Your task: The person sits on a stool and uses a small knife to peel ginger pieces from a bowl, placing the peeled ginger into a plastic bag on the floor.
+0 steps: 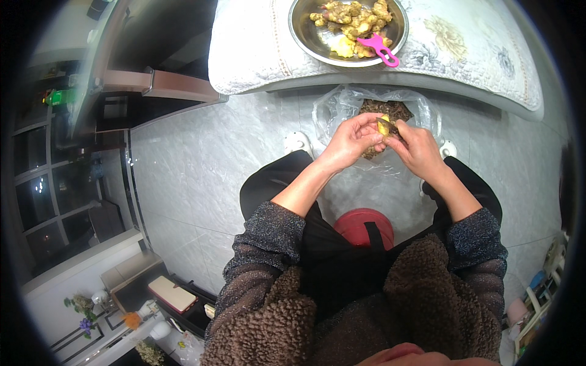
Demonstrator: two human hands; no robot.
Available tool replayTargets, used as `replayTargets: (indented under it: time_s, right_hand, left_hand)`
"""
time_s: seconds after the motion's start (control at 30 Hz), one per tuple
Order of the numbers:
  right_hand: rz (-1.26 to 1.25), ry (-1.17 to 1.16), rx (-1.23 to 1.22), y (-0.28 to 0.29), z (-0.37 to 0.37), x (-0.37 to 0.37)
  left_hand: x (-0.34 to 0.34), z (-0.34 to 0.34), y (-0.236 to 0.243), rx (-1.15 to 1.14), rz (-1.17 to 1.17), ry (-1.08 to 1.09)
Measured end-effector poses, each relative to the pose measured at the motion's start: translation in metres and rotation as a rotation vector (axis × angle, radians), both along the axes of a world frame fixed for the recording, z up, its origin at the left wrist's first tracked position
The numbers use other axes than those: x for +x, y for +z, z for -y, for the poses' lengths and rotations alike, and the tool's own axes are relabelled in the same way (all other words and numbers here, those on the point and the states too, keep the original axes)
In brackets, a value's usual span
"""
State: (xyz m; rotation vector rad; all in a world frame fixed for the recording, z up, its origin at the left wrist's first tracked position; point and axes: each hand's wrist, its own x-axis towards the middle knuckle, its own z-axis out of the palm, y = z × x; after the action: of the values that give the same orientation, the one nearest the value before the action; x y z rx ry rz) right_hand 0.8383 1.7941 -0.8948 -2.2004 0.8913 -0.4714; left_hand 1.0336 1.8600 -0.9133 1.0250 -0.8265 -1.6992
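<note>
Above the bag, both of my hands meet at a small piece of ginger (383, 126), bright yellow where bare and dark brown toward the right. My left hand (353, 142) has its fingers closed around the yellow part. My right hand (418, 148) pinches the dark end with thumb and fingers; whether it also holds a small tool is hidden. Below them a clear plastic bag (329, 116) lies open on the floor, with brown scraps (400, 111) in it. Ahead, a steel bowl (303, 38) holds several knobby ginger roots (354, 21) and a pink peeler (384, 51).
The bowl stands on a surface with a white quilted cover (250, 55). A red round stool (360, 224) is between my legs on the grey tiled floor (183, 165). At left is a brown-edged piece of furniture (183, 85); at lower right, a rack (540, 305).
</note>
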Motion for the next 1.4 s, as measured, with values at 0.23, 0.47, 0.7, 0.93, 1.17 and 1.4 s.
replayTargets:
  time_s: [0.23, 0.47, 0.7, 0.93, 1.17, 1.4]
  right_hand:
    - [0.005, 0.016, -0.078, -0.007, -0.003, 0.000]
    - [0.071, -0.032, 0.040, -0.003, -0.007, 0.001]
    - [-0.003, 0.005, 0.030, 0.003, -0.001, 0.000]
    - [0.045, 0.015, 0.077, -0.004, -0.004, 0.000]
    - [0.229, 0.049, 0.421, -0.010, -0.003, -0.001]
    - [0.279, -0.049, 0.384, -0.011, 0.006, -0.001]
  left_hand:
    - [0.000, -0.001, -0.004, 0.010, 0.043, -0.005]
    - [0.000, 0.000, -0.001, -0.013, 0.002, 0.007]
    - [0.000, 0.000, 0.001, -0.001, 0.008, -0.002]
    - [0.001, 0.000, 0.001, 0.031, 0.041, -0.013]
    - [-0.001, 0.001, 0.003, 0.048, 0.002, 0.038]
    - [0.002, 0.003, 0.004, 0.069, -0.290, 0.072]
